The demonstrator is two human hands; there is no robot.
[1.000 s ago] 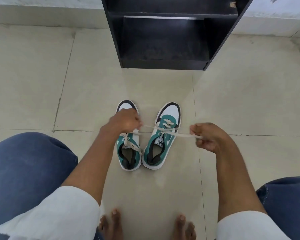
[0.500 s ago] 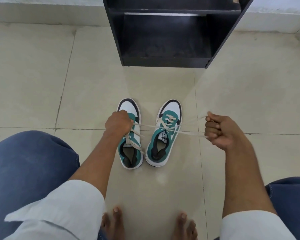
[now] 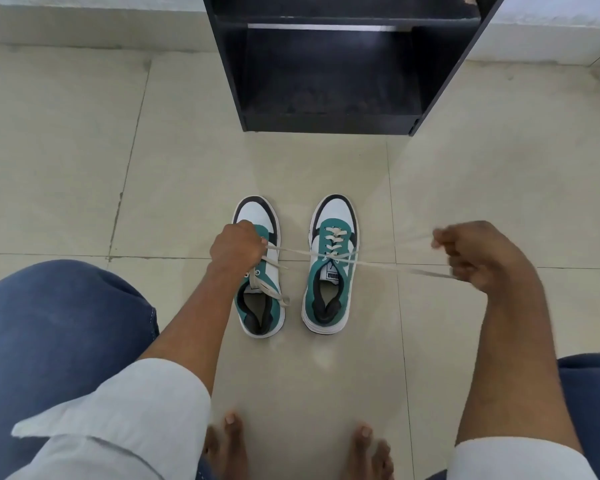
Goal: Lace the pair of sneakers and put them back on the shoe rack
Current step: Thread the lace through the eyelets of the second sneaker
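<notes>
Two teal, white and black sneakers stand side by side on the tiled floor, toes pointing at the rack. The right sneaker (image 3: 331, 271) has its cream lace crossed through the eyelets. My left hand (image 3: 237, 249) rests on the left sneaker (image 3: 260, 271), pinching the lace over its tongue. A cream lace (image 3: 326, 255) runs taut from that hand, across the right sneaker, to my right hand (image 3: 473, 254), which is closed on it out to the right, raised off the floor. A loose lace end lies over the left sneaker's opening.
The black shoe rack (image 3: 329, 64) stands against the wall straight ahead, its bottom shelf bare and dusty. My knees in blue jeans flank the view, and my bare feet (image 3: 298, 448) are on the tiles just behind the sneakers.
My right hand has drawn the lace farther out to the right and higher, stretching it taut. The left hand stays on the left sneaker.
</notes>
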